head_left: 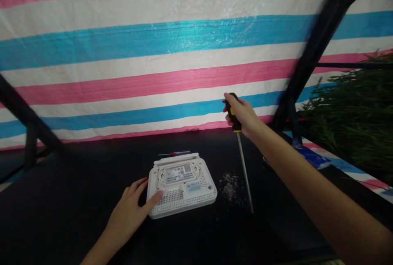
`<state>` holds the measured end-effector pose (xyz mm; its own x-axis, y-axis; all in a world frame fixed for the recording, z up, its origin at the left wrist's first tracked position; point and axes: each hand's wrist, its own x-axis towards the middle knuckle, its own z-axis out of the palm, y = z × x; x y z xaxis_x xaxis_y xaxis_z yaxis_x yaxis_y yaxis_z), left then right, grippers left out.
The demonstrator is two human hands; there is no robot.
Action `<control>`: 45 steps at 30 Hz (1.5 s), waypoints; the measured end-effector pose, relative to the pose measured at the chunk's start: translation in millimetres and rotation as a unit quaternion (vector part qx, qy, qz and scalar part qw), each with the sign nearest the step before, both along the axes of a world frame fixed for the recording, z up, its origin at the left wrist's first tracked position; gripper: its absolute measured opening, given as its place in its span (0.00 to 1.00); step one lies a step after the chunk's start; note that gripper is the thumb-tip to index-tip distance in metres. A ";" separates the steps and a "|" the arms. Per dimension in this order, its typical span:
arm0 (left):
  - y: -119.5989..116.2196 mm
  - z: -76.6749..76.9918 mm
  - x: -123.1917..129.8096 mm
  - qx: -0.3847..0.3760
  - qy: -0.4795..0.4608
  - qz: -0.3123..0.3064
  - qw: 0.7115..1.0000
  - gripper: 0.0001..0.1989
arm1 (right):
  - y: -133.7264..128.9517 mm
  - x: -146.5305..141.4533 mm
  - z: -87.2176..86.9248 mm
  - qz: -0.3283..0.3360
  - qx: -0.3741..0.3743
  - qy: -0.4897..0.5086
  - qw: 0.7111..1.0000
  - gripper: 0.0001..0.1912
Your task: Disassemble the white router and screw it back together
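Note:
A white router (184, 187) lies underside up on the black tabletop, showing its printed label and rows of vent holes. My left hand (135, 199) grips its left edge, thumb on the upper face and fingers along the side. To the right, my right hand (241, 113) is wrapped around the black and yellow handle of a long screwdriver (245, 171). Its shaft points down, with the tip low and right of the router; whether the tip touches the table I cannot tell. Just behind the router lies a thin red-handled screwdriver (175, 153).
Whitish crumbs (231, 187) are scattered between the router and the long shaft. A striped tarp (172, 68) hangs behind the black table (76, 199). Dark frame posts (310, 52) stand at both sides. A blue packet (313, 156) and green plants (356, 113) are at the right.

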<state>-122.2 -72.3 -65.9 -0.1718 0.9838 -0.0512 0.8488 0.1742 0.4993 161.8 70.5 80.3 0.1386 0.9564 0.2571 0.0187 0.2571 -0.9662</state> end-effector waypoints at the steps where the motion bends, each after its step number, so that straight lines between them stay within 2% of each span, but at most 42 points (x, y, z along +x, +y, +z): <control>1: -0.5 -1.9 -1.1 0.004 -0.001 -0.003 1.000 0.37 | -1.4 3.1 9.2 -0.011 0.018 0.007 1.000 0.17; 4: -1.4 -7.2 -3.0 0.021 0.001 -0.015 1.000 0.34 | -21.7 15.9 27.8 -0.063 0.102 0.012 0.993 0.18; 6: -1.7 -10.0 -2.9 0.029 0.004 -0.018 0.999 0.33 | -44.1 28.5 25.3 -0.145 0.186 -0.022 0.971 0.18; 7: -1.9 -11.1 -2.4 0.033 0.004 -0.019 0.999 0.32 | -55.8 36.0 19.4 -0.213 0.221 -0.049 0.950 0.18; 8: -2.3 -12.2 -1.6 0.037 0.005 -0.020 0.999 0.32 | -66.7 44.2 11.0 -0.270 0.216 -0.058 0.937 0.18; 9: -2.8 -13.2 -0.7 0.041 0.006 -0.020 0.999 0.32 | -76.1 52.6 0.8 -0.290 0.201 -0.047 0.935 0.18; 13: -4.9 -17.5 3.0 0.071 0.012 -0.014 0.997 0.33 | -93.2 81.8 -46.1 -0.292 0.081 0.145 0.942 0.13; 15: -5.1 -19.4 3.7 0.079 0.014 -0.012 0.997 0.32 | -90.3 88.2 -70.6 -0.264 0.010 0.209 0.941 0.13; 18: -4.4 -21.2 3.2 0.071 0.009 -0.007 0.997 0.33 | -78.6 86.7 -107.9 -0.257 -0.050 0.206 0.943 0.17; 22: -4.6 -21.3 3.0 0.063 0.003 -0.003 0.998 0.35 | -61.6 83.0 -148.0 -0.192 -0.140 0.137 0.962 0.18; 25: -5.4 -20.3 4.2 0.068 0.002 -0.008 0.998 0.35 | -51.0 89.4 -162.7 -0.173 -0.187 0.030 0.967 0.16; 27: -5.6 -19.4 5.2 0.072 0.004 -0.010 0.997 0.35 | -45.4 93.6 -165.1 -0.159 -0.198 -0.052 0.966 0.15; 30: -5.7 -18.0 6.4 0.071 0.006 -0.014 0.997 0.35 | -43.4 88.5 -160.6 -0.132 -0.172 -0.160 0.963 0.11; 34: -7.0 -16.8 7.2 0.072 0.020 -0.013 0.997 0.34 | -60.2 51.6 -144.3 -0.122 -0.093 -0.264 0.952 0.18; 35: -7.2 -17.0 7.1 0.072 0.027 -0.010 0.997 0.33 | -66.7 39.0 -139.7 -0.100 -0.075 -0.280 0.952 0.21; 37: -7.1 -18.5 6.3 0.074 0.036 -0.003 0.997 0.33 | -78.4 14.9 -132.2 -0.003 -0.063 -0.301 0.952 0.23; 41: -4.1 -26.0 3.0 0.085 -0.011 -0.001 0.996 0.30 | -85.9 -9.4 -130.1 0.193 -0.112 -0.287 0.932 0.26; 43: -2.8 -28.6 2.2 0.101 -0.060 0.007 0.993 0.30 | -84.2 -8.3 -133.8 0.239 -0.141 -0.259 0.925 0.30; 45: -2.4 -26.8 3.1 0.104 -0.138 0.014 0.985 0.31 | -83.3 -4.5 -138.2 0.255 -0.156 -0.224 0.927 0.34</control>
